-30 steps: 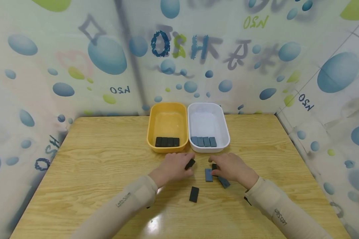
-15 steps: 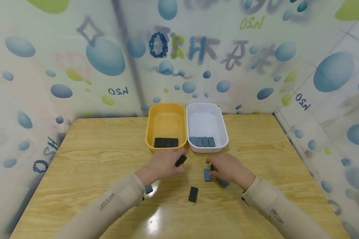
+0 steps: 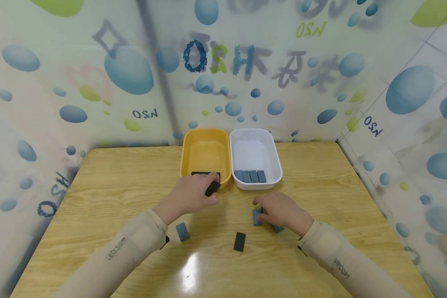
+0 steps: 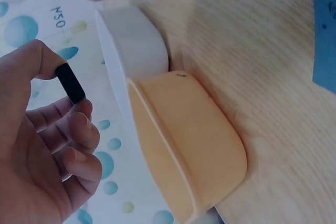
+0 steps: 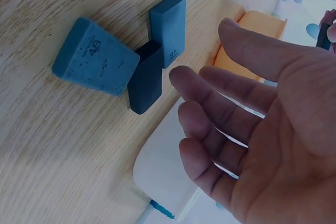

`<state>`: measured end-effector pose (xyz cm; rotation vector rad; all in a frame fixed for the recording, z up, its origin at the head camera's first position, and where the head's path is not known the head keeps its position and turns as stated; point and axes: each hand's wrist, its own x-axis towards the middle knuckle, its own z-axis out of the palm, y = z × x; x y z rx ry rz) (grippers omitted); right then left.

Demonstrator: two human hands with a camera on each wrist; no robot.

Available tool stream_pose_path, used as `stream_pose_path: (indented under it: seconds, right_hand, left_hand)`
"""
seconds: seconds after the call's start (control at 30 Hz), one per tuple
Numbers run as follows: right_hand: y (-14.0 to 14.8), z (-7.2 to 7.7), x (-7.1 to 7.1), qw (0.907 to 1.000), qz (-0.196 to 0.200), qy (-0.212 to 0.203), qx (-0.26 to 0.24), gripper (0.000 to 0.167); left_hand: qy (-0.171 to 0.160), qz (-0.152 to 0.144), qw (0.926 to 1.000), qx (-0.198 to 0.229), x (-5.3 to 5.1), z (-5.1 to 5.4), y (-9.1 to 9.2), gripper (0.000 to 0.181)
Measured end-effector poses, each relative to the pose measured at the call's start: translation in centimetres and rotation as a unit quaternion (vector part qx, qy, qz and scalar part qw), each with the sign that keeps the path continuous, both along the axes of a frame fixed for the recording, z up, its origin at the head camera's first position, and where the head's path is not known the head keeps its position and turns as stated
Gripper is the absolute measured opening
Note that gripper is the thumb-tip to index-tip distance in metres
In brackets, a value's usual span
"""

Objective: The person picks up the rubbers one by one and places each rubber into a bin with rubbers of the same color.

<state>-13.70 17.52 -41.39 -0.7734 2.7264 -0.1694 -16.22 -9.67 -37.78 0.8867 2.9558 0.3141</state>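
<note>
Blue and green spots pattern the wall [image 3: 283,41] behind a wooden counter [image 3: 126,178]. Ahead of the left hand [image 3: 189,193], which pinches a black block [image 3: 212,189], stands the yellow tub [image 3: 206,153]; to that hand's right is the white tub [image 3: 254,151]. With its fingers loosely spread, the right hand [image 3: 283,210] is near a dark block [image 5: 146,80] and two blue blocks [image 5: 97,59]. Another block [image 3: 239,241], also dark, lies between the hands, nearer the person.
</note>
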Motion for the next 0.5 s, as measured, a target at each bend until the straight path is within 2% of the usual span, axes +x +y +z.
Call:
stream_pose_path:
  seconds: [0.2,0.37,0.5]
  right_hand:
    - [-0.2,0.1,-0.1,1.0000,0.002,-0.003,0.001,0.041]
    - [-0.3,0.0,-0.1,1.0000,0.000,-0.007,0.004,0.041]
    - [-0.4,0.0,-0.1,0.9999,-0.006,-0.014,0.005,0.041]
  left_hand:
    - [-0.016,0.020,0.9996,0.011,-1.0,1.0,-0.9,0.037]
    - [-0.025,0.049,0.9985,0.009,-2.6,1.6,-1.9,0.036]
    - [-0.034,0.079,0.9963,-0.008,-4.0,1.8,-2.5,0.039]
